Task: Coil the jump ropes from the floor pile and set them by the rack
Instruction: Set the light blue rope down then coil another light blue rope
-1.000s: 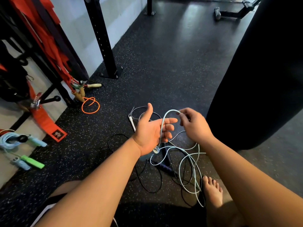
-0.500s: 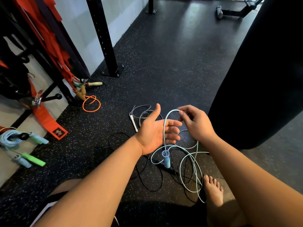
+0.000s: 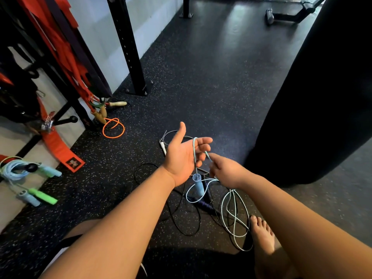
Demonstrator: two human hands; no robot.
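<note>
- Nearest to us, a bare foot is standing on the speckled rubber floor, just beside the uncoiled slack.
- The pale blue rope is lying partly in loose loops on the floor over a black rope and a dark handle. The rest is lifted to the hands.
- Its blue handle is hanging below the left wrist. We are judging that it works as a weight and keeps the first turn taut.
- The left hand is lying palm up, thumb raised and fingers apart and nearly straight. The rope is draping over them, so the hand is probably serving as the form for the coil.
- The right hand is pinching the rope between thumb and fingertips, close to the left fingers. It looks to be feeding the next turn.
- Just beyond, a grey rope with a white handle is waiting uncoiled.
- To the left, by the rack's base, a coiled light rope and green handles are lying together; we are taking these as finished.
- An orange rope is sitting coiled with its wooden handles against the rack.
- A red strap is carrying a dark label, but its writing is too small to read. We are finding no legible brand on any handle.
- Farther off, a black rack upright is standing bolted down, and a dark hanging bag is filling the right.
</note>
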